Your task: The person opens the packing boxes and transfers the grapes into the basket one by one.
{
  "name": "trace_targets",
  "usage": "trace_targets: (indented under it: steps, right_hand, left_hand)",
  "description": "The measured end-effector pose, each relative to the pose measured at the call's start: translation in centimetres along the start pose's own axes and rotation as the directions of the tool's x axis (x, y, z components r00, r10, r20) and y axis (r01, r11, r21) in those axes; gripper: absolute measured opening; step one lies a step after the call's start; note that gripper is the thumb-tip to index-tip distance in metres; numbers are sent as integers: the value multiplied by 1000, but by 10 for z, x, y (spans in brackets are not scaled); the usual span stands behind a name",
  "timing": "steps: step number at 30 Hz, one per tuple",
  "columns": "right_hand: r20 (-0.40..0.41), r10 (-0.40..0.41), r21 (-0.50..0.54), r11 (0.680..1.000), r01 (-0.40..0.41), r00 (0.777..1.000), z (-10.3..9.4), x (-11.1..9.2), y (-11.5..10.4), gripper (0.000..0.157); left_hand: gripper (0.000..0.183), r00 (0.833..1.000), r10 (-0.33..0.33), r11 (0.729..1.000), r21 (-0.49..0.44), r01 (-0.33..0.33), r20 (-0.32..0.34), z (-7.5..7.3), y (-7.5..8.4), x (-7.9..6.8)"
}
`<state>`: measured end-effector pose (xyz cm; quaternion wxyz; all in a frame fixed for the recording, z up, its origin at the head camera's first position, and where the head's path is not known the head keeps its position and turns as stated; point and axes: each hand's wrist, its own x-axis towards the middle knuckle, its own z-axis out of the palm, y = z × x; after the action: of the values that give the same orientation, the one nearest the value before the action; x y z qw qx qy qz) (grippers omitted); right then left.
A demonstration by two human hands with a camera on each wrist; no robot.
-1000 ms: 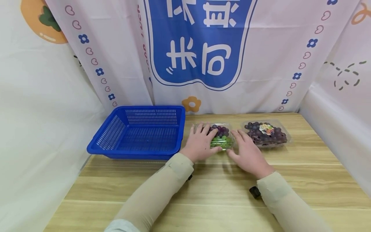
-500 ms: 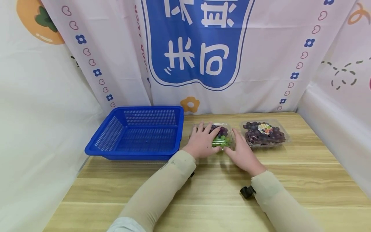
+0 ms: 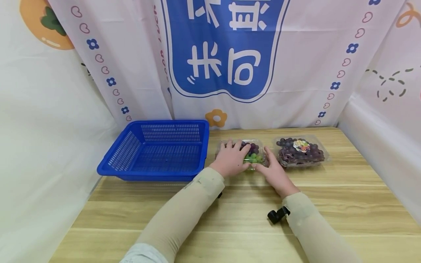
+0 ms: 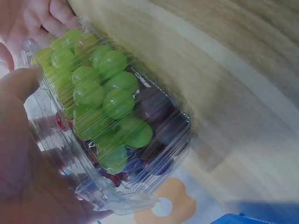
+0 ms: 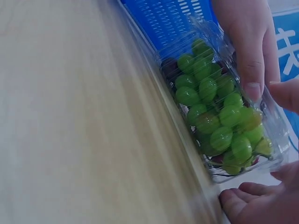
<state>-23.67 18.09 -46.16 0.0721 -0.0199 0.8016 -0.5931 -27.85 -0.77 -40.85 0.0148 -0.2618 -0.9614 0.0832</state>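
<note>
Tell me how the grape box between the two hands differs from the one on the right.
Contents: the mixed-grape box shows green and dark grapes; the dark-grape box shows only dark ones.
Sticker: the dark-grape box has a round sticker on top; none shows on the mixed-grape box's uncovered part.
Contact: the left hand touches the mixed-grape box; neither hand holds the dark-grape box.
Shared: both are clear plastic.

A blue basket point(image 3: 154, 174) is blocking the far-left corner of the table point(image 3: 368, 212); a dark-grape box point(image 3: 300, 157) is obstructing the far-right; open room is stretching along the right edge.
</note>
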Motion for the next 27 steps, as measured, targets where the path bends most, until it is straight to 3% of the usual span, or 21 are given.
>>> trace_targets:
  steps: [10,27]
  right_hand:
    - [-27,-50,-1,999,50,998,4,5,11,104]
    - [-66,-28,-26,999,26,997,9,6,9,75]
  left_hand:
    - [67,999,42,998,47,-43,32,-2,2,1]
    - [61,997,75,994,77,-73,-25,6,5,6]
